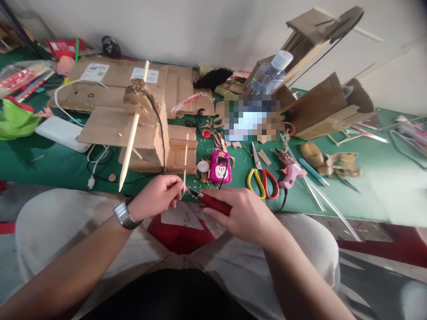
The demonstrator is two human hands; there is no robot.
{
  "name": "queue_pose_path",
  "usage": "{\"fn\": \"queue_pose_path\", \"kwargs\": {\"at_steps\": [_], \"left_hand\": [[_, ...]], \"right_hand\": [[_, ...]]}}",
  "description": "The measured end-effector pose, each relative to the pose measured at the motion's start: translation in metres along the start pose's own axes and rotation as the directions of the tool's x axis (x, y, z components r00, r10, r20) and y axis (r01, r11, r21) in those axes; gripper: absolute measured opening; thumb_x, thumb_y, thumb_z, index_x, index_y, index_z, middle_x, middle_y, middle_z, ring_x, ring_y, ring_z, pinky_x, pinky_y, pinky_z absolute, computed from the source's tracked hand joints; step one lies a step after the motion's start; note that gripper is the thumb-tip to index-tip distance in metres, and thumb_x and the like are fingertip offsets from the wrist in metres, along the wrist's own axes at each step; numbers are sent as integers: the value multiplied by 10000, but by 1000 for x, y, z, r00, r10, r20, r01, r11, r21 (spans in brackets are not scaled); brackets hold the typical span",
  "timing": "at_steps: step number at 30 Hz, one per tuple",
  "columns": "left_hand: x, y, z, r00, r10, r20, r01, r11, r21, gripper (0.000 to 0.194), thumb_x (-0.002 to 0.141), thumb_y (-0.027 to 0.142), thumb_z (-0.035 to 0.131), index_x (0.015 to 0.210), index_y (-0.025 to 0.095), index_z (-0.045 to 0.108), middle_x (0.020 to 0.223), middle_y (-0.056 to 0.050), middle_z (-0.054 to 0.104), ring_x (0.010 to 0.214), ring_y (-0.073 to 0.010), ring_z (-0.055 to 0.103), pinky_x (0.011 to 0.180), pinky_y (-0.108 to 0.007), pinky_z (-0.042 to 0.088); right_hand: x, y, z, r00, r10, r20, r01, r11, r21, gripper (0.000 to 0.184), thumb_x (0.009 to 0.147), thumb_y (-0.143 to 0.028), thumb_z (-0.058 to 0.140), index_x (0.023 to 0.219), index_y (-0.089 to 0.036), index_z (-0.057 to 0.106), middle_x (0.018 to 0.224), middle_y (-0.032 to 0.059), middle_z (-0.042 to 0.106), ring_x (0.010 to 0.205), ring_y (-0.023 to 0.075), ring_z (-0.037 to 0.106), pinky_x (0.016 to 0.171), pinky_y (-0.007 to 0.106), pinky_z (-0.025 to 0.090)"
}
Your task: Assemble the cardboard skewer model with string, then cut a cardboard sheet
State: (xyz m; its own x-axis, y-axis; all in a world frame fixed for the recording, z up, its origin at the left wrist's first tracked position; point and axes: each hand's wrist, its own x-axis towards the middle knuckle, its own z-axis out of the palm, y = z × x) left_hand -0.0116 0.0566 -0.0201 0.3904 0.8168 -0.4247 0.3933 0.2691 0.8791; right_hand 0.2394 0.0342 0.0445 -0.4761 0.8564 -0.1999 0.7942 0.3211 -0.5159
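My left hand (157,195), with a metal watch on its wrist, pinches a thin wooden stick (185,161) that stands upright near the table's front edge. My right hand (243,212) is closed round a red-handled knife (213,203), whose blade tip meets the stick just below my left fingers. Both hands hover over my lap, in front of a cardboard model (147,129) with a long wooden dowel (131,135) through it.
On the green table (373,178) lie yellow-and-red scissors (262,178), a pink glue gun (290,171), a pink gadget (219,166), a white power bank (63,133), flat cardboard (113,75), a water bottle (270,73) and more cardboard structures (320,106) at the right.
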Motion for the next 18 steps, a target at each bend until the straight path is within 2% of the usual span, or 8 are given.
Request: {"fn": "queue_pose_path", "kwargs": {"at_steps": [3,6,10,18], "left_hand": [[0,2,0,1000,27,-7,-27,999,25,400,1031,493,516,780,190,587,593,19,620,486,-90,543,443,-176,389],[0,3,-1,999,45,-10,-45,998,37,393,1034,475,518,772,189,587,580,25,612,490,-87,550,456,-171,390],[0,3,-2,999,43,-7,-43,998,36,382,1038,457,508,777,189,589,582,28,613,477,-86,546,458,-178,392],[1,1,-2,998,67,-15,-66,995,70,368,1034,446,515,782,189,590,614,28,621,495,-88,566,471,-183,393]], "right_hand": [[-1,0,1,999,-33,-8,33,998,-51,356,1025,-445,617,1305,-277,758,1058,55,817,908,239,757,771,328,542],[1,0,5,998,-68,0,68,992,-108,352,1020,-428,628,1317,-288,757,1017,63,794,923,245,732,784,337,547],[2,-2,11,999,-34,36,38,992,-119,330,1005,-402,655,1304,-309,762,1030,57,765,864,215,726,742,306,545],[5,-6,17,1000,-11,26,15,988,-154,327,1005,-389,644,1298,-303,761,1026,55,753,820,203,719,695,293,520]]}}
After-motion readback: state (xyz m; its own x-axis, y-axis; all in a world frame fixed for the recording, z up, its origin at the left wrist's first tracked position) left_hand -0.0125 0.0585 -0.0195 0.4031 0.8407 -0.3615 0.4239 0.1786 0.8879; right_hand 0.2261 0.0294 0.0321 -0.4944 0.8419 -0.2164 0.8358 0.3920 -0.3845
